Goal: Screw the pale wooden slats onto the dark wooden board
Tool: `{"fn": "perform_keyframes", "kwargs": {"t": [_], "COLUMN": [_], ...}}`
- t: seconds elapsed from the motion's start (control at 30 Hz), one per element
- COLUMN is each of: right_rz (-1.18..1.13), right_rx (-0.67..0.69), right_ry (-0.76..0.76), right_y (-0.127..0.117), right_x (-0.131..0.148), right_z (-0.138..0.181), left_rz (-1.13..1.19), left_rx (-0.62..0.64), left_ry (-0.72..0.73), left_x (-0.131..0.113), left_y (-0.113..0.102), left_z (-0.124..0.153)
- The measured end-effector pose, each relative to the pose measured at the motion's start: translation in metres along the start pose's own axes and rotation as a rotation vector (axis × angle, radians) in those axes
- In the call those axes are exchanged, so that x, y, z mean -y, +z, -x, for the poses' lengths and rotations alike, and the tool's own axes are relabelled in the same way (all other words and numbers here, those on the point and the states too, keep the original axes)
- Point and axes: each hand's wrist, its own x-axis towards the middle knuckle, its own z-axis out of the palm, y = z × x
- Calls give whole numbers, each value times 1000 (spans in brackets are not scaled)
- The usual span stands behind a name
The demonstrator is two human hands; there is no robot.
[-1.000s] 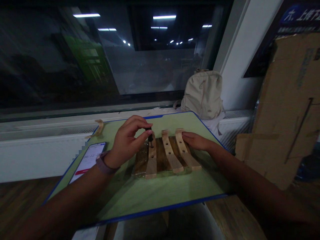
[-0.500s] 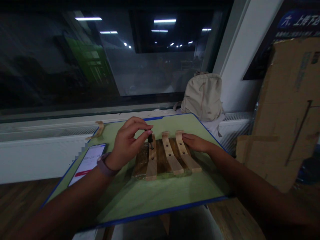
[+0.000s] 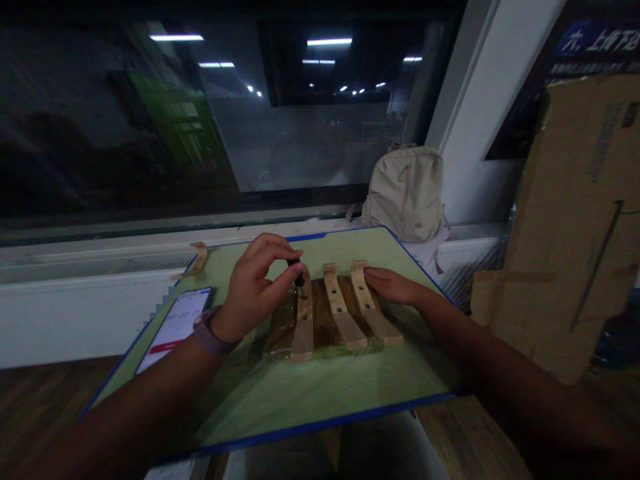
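Between the thumb and fingers of my left hand [image 3: 260,283] is a small dark-handled screwdriver [image 3: 299,279]. Its tip meets the upper hole of the leftmost curved wooden piece [image 3: 304,333]. A middle wooden piece [image 3: 345,325] and a right one [image 3: 376,313] lie beside it, each with two dark spots that look like screws or holes. All three rest across a brown, shiny, tape-wrapped slab [image 3: 283,327]. My right hand [image 3: 393,285] lies against the right piece's upper end, fingers together; part of its grip is hidden.
The green tabletop [image 3: 240,407] has a blue edge. A lit phone [image 3: 175,323] lies at the left, with another curved wooden piece [image 3: 199,259] at the far left corner. Behind stand a beige backpack [image 3: 405,190] and a window; a large cardboard sheet [image 3: 565,233] leans at the right.
My left fingers have shifted slightly on the screwdriver, and its handle tilts a little more to the left. My right hand and the wooden pieces stay in place.
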Motion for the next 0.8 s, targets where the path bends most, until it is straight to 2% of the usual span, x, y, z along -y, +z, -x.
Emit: {"fn": "perform_keyframes", "kwargs": {"t": [0.17,0.27,0.47,0.57,0.7,0.8], "right_rz": [13,0,-14,-12,2,6], "right_rx": [-2,3,-5,-4,16,4], "right_ry": [12,-8,-13,-12,3,-5], "right_y": [0,0,0,0,-1,0], "right_x": [2,1,0,2,4,3], "right_z": [0,0,1,1,1,1], "left_rz": [30,18,214,221,63,22], "left_rx": [-23,19,29,33,0,0], "left_ry": [-15,-14,-223,-169,-31,-32], "left_x": [-1,-3,-4,-2,1,2], "left_y": [-1,-2,0,1,1,-1], "left_z": [0,0,3,2,-1,-2]}}
